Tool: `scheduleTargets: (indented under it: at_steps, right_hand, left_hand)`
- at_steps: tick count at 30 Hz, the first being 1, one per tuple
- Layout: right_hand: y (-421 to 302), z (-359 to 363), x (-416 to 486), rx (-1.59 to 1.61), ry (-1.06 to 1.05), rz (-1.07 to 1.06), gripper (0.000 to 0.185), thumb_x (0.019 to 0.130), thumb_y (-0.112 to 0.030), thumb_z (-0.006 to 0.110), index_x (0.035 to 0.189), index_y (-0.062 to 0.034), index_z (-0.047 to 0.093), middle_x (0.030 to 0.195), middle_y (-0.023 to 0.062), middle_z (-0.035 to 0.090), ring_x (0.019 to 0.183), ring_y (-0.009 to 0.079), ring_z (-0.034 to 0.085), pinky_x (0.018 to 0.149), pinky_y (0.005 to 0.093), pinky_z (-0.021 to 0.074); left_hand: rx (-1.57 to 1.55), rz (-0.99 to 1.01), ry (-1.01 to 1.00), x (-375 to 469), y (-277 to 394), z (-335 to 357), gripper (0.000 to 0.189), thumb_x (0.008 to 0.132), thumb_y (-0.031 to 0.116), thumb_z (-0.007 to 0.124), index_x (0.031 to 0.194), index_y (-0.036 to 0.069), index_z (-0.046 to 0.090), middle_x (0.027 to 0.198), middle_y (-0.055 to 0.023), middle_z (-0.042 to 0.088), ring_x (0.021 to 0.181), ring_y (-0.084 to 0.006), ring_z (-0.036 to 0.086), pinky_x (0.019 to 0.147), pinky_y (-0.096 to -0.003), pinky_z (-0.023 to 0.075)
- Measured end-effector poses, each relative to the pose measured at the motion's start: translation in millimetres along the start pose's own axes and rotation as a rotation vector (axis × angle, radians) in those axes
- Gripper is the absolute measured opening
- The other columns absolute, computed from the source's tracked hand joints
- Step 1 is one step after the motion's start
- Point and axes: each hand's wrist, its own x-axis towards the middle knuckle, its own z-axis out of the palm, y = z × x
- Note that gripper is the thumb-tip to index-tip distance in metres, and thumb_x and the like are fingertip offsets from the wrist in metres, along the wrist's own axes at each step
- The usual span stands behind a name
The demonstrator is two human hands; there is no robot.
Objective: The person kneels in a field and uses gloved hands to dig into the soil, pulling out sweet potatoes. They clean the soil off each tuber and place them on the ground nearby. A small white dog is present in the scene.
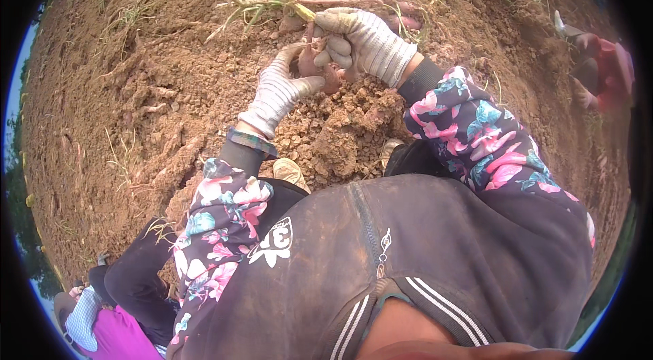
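Both my hands wear pale, soil-stained knit gloves and meet at a sweet potato plant above the loose soil. My right hand (357,41) grips the plant near the base of its green and brown stems (278,0), its fingers curled in. My left hand (280,84) cups the reddish sweet potato roots (307,61) from the left, thumb and fingers around them. The lower roots hang between my hands, partly hidden by the fingers. Just beyond my right hand, more reddish sweet potatoes (405,22) lie on the ground.
Crumbly brown clods (352,125) are heaped before my shoes (290,172). Roots and dry stems (153,100) lie on the soil at the left. A person in purple (122,334) is close by at lower left; another in red (609,72) is at the far right.
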Motion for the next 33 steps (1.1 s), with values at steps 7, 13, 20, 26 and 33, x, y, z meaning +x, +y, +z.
scheduleTargets:
  at_steps: [7, 13, 20, 26, 33]
  right_hand:
    - [4, 23, -9, -0.142, 0.066, 0.205, 0.026, 0.095, -0.027, 0.073, 0.104, -0.0035, 0.069, 0.060, 0.0027, 0.058, 0.050, 0.0180, 0.059, 0.049, 0.0389, 0.0515]
    - [62, 16, 12, -0.341, -0.019, 0.362, 0.069, 0.084, -0.049, 0.078, 0.129, 0.0020, 0.061, 0.106, 0.0245, 0.062, 0.088, 0.0369, 0.068, 0.069, 0.0563, 0.0612]
    - [37, 87, -40, -0.295, -0.098, 0.559, 0.044, 0.094, -0.046, 0.067, 0.109, -0.0051, 0.072, 0.069, 0.0049, 0.060, 0.047, 0.0155, 0.048, 0.051, 0.0362, 0.0503]
    - [-18, 37, -44, 0.263, -0.358, 0.062, 0.036, 0.098, -0.038, 0.068, 0.098, -0.0026, 0.068, 0.053, -0.0013, 0.049, 0.057, 0.0156, 0.064, 0.060, 0.0473, 0.0598]
    - [-20, 10, -46, 0.064, 0.004, 0.239, 0.034, 0.103, -0.041, 0.061, 0.087, -0.0110, 0.060, 0.057, -0.0047, 0.045, 0.056, 0.0142, 0.062, 0.060, 0.0494, 0.0609]
  left_hand:
    - [-0.170, -0.151, 0.197, 10, 6, 6, 0.029, 0.088, 0.000, 0.074, 0.117, 0.001, 0.069, 0.106, -0.0081, 0.075, 0.095, -0.0140, 0.068, 0.078, -0.0302, 0.0552]
    - [0.846, -0.352, 0.152, 24, -13, -31, 0.032, 0.080, 0.018, 0.080, 0.106, 0.001, 0.072, 0.097, -0.0202, 0.075, 0.092, -0.0339, 0.073, 0.081, -0.0431, 0.0569]
    - [1.098, -0.498, 0.231, -9, -100, -146, 0.032, 0.097, 0.028, 0.059, 0.117, 0.009, 0.074, 0.114, -0.0165, 0.075, 0.107, -0.0333, 0.071, 0.089, -0.0444, 0.0566]
    - [0.359, -0.707, 0.646, -58, -165, -237, 0.024, 0.099, 0.027, 0.061, 0.109, 0.008, 0.072, 0.091, -0.0092, 0.069, 0.080, -0.0263, 0.063, 0.070, -0.0420, 0.0502]
    - [0.335, -0.363, 0.169, -24, -8, -89, 0.027, 0.104, 0.010, 0.056, 0.129, 0.012, 0.067, 0.087, -0.0061, 0.071, 0.069, -0.0135, 0.060, 0.065, -0.0283, 0.0503]
